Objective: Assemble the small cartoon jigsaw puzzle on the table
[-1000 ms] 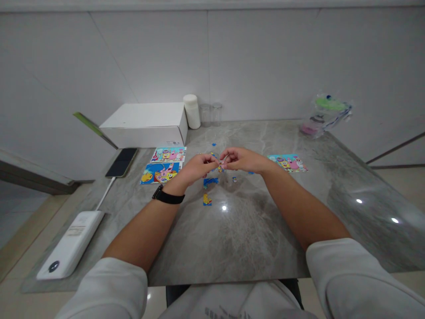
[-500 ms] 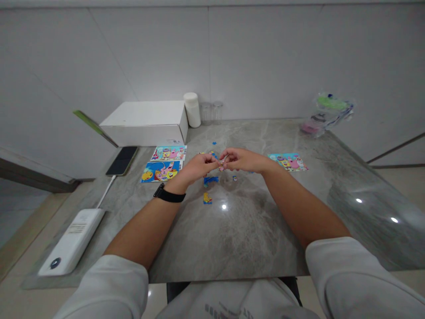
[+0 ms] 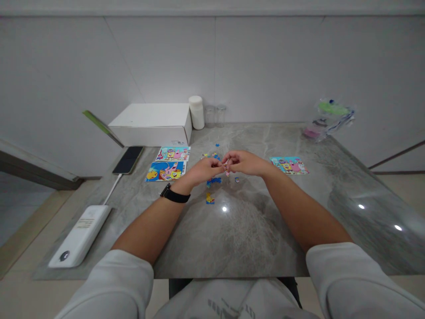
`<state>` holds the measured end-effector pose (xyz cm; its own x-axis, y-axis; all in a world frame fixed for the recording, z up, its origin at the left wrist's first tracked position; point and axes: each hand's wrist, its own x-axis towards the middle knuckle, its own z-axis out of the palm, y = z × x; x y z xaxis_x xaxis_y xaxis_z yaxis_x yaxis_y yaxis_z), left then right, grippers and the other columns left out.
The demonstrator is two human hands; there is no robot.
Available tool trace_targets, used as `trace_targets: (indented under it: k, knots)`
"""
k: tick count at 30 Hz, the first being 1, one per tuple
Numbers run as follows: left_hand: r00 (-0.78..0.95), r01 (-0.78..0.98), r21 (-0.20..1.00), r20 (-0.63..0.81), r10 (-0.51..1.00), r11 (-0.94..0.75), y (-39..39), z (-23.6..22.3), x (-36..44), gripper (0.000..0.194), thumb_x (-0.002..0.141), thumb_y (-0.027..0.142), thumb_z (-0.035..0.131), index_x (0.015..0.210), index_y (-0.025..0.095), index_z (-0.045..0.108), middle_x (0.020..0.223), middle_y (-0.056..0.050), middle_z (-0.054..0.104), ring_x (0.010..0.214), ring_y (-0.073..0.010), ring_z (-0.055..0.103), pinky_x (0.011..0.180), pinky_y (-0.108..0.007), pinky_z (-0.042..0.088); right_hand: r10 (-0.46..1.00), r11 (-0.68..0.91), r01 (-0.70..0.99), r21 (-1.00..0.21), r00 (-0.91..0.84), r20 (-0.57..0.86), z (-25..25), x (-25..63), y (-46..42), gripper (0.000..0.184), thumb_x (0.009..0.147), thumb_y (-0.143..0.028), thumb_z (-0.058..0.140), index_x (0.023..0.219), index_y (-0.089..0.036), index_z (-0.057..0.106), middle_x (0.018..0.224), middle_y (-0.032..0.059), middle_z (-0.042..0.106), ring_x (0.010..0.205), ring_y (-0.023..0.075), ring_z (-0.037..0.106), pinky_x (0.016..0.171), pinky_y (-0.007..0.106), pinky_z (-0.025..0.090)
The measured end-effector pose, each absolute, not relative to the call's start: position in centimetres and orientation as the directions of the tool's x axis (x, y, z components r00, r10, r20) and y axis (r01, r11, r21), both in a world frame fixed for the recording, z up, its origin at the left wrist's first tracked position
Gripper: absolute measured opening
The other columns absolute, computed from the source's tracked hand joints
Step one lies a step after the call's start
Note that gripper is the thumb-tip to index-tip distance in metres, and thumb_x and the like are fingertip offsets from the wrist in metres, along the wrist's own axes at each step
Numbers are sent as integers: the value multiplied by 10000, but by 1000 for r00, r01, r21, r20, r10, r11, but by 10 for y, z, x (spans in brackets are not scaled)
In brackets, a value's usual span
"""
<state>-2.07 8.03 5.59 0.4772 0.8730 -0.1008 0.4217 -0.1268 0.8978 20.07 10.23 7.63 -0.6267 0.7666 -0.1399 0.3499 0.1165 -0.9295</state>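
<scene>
Your left hand [image 3: 210, 170] and right hand [image 3: 245, 163] meet in front of you over the grey marbled stone-look desk [image 3: 252, 235], fingertips almost touching. Between them is a small, flat, pink-and-pale puzzle piece [image 3: 227, 170], with the thumbs and fingers of both your hands pinched around it. It lies straight between the two sets of fingertips, no nearer to one hand than the other. Its visible part seems to run toward your body, across the line joining your hands, but your fingers cover too much to be sure of its long axis.

The nearest loose bits sit close around that pinch. The flat, jagged-edged blue puzzle section [image 3: 214, 180] is just on your side of the left fingertips, and the small blue-and-white puzzle piece [image 3: 237, 180] is on your side of the right hand's fingers. The flat yellow-and-blue puzzle section [image 3: 210, 198] lies farther toward you, below the left hand. Beyond the left fingers is a cluster of yellow and blue puzzle pieces [image 3: 215, 156], partly hidden; past it, a single bright-blue puzzle piece [image 3: 217, 145] lies apart.
</scene>
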Motion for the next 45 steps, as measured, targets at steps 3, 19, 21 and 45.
trace_targets:
  k: [3, 19, 21, 45]
  knots:
    - [497, 411, 899, -85, 864, -148, 76, 58, -18, 404, 873, 571, 695, 787, 176, 710, 633, 30, 552, 535, -97, 449, 499, -233, 324, 764, 133, 348, -928, -632, -127, 76, 204, 98, 287, 776, -272, 768, 1050, -215, 704, 799, 6, 785, 733, 168, 686, 664, 266, 481]
    - [601, 517, 525, 340, 723, -676, 43, 68, -12, 304, 888, 318, 769, 1168, 213, 716, 1190, -79, 688, 978, -208, 643, 934, -370, 530, 908, 137, 305, -942, -420, -4, 47, 229, 61, 320, 754, -313, 768, 1039, -216, 662, 768, -20, 737, 728, 165, 671, 696, 281, 491]
    - [609, 540, 464, 361, 706, -703, 36, 66, -8, 327, 893, 343, 793, 1180, 210, 712, 1221, -96, 677, 1079, -245, 648, 996, -403, 528, 909, 146, 287, -947, -418, 13, 46, 228, 59, 322, 765, -317, 771, 1048, -211, 661, 779, -18, 745, 727, 160, 673, 693, 276, 488]
    - [683, 627, 325, 207, 700, -708, 60, 30, 8, 143, 946, 311, 723, 1045, 224, 778, 1133, -96, 724, 1123, -267, 664, 1003, -413, 530, 944, 327, 767, -553, -292, 154, 12, 252, 55, 265, 922, -156, 656, 1168, -218, 733, 1045, 66, 793, 916, 216, 708, 868, 320, 489]
